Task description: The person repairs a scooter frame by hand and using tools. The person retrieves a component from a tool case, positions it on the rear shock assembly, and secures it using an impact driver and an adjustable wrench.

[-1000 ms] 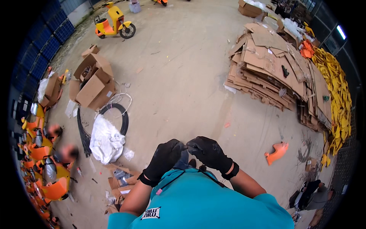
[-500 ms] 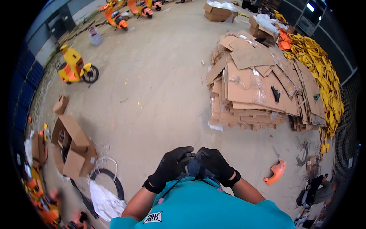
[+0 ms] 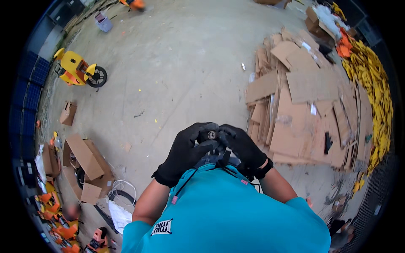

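In front of my chest, my left hand [image 3: 185, 149] and my right hand [image 3: 242, 147], both in black gloves, meet with curled fingers around a small round metal part [image 3: 211, 135], whose end with a dark centre faces up. The rest of the part is hidden by the fingers. My teal shirt [image 3: 223, 215] fills the lower middle, with a dark cord hanging at the neck.
A large pile of flattened cardboard [image 3: 303, 118] lies at right, beside heaped yellow pieces [image 3: 373, 97]. A yellow scooter [image 3: 74, 67] stands upper left; opened boxes [image 3: 86, 168], coiled cable and white sacking [image 3: 120, 215] lie lower left, with more scooters [image 3: 63, 227].
My hands have risen in the view and turned, bringing the small round part's end into sight between the fingers. The camera's view of the floor and surrounding piles has shifted.
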Available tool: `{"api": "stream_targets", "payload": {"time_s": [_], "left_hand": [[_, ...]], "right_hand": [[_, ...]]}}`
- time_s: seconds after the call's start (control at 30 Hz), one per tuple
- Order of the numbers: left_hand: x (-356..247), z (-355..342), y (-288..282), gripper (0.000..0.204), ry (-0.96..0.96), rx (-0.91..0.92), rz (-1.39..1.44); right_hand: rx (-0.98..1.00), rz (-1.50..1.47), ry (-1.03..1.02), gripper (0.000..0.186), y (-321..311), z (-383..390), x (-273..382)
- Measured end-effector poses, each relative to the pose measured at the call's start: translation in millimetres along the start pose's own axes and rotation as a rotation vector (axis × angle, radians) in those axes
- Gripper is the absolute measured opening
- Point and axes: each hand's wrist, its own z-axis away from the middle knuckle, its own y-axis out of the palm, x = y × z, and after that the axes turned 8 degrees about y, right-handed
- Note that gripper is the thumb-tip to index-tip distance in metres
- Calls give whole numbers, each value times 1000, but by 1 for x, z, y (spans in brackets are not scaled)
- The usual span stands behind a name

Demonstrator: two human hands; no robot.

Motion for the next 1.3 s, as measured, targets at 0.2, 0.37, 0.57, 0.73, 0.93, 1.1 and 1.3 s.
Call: {"api": "stream_targets", "payload": {"time_s": [0.2,0.37,0.57,0.73,0.93,1.1,1.3], "left_hand": [[70,-195,-64,32,-79,-176,345],[125,-382,-128,29,-111,-225,530],[132,-606,-191,32,-194,-79,517],[168,-781,-215,31,-272,41,312],[227,-995,-235,41,-219,42,215],[227,-1157,-264,42,-159,22,77],[272,-1350,-306,26,-189,-54,237]], "right_hand": [[71,-59,89,37,-127,-170,51],[-278,-69,115,27,-265,-308,86],[-470,65,147,23,-418,-439,120],[-711,81,195,22,-548,-525,100],[-759,2,234,21,-717,-660,130],[-601,224,142,21,-836,-820,245],[-271,293,27,21,-922,-1013,362]]}}
